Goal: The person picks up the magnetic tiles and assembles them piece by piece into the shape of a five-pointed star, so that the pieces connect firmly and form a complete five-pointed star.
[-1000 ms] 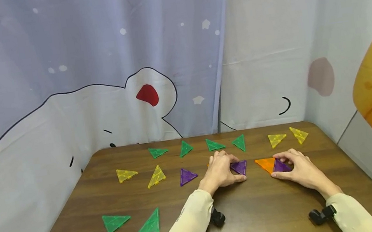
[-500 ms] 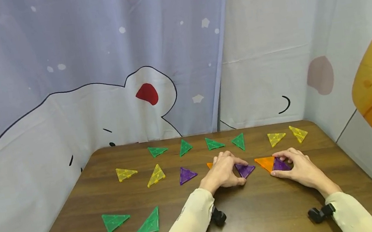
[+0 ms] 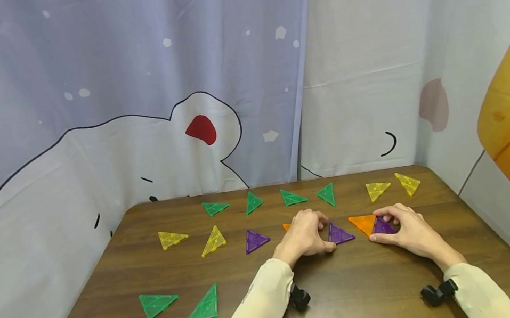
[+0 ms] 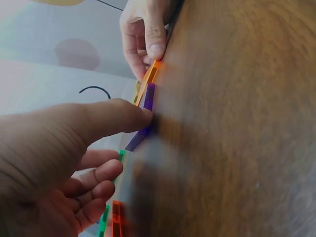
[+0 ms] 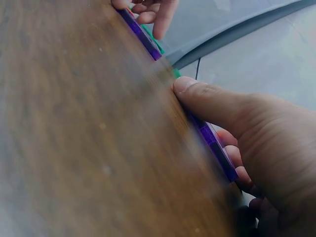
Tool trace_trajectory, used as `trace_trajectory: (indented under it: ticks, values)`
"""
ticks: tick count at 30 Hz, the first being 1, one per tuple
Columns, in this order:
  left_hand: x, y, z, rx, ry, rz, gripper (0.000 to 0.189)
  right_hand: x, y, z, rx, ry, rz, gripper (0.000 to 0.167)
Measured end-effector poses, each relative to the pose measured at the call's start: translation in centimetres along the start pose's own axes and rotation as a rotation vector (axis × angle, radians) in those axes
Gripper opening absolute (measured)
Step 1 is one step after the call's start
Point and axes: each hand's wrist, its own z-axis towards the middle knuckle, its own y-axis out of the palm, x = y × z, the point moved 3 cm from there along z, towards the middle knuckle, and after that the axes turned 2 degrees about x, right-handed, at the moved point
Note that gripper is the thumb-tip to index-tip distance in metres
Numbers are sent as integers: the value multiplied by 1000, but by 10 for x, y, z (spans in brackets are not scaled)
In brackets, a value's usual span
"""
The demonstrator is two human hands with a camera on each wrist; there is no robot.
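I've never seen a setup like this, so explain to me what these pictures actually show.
There's no machine, just a person's two bare hands. The wide picture comes from a camera worn on the head; the two close-ups come from small black wrist cameras, one per arm. On the wooden table lie flat, see-through triangle tiles, including green triangles and yellow triangles. The right hand pinches a purple triangle whose edge seems to meet an orange triangle. The left hand is beside a second purple triangle, with its thumb at one corner; whether it's touching, I can't tell.
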Motion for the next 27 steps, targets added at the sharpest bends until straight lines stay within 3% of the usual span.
trace_trajectory:
  ticks: [1,7,8,15,27]
  values:
    - [-6,9,3,24,6,3,63,0,0,0,3,1,-3,63]
    - [-2,15,8,37,26,-52,54,1,1,0,15,-3,-17,64]
    - [5,8,6,16,14,-72,50,0,1,0,16,-2,-17,63]
    - [14,13,9,6,28,-74,45,-8,9,2,22,-25,-2,61]
    - [15,20,12,-1,39,-75,42,-10,10,1,25,-25,-9,62]
